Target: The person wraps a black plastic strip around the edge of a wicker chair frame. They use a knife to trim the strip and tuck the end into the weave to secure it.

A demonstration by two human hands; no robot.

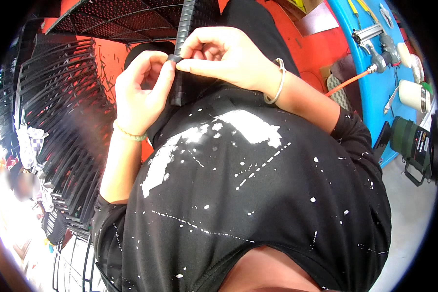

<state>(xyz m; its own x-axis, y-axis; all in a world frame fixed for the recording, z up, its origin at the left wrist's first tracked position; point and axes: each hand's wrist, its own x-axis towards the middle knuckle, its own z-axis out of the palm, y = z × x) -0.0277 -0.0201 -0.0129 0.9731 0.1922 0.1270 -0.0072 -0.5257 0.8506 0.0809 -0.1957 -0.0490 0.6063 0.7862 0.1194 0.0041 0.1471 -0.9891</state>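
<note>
Left hand (143, 90): thumb and forefinger pressed together on a short dark strip (174, 58); my right hand (228, 56) pinches at its other side, remaining fingers curled. The strip sits against a ribbed black bar (188, 22) running between my hands. Farther out, stacked black frames (63, 107) left, blue table (367, 100) right.

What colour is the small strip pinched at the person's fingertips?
The strip looks black or very dark grey, best seen in the head view.
</note>
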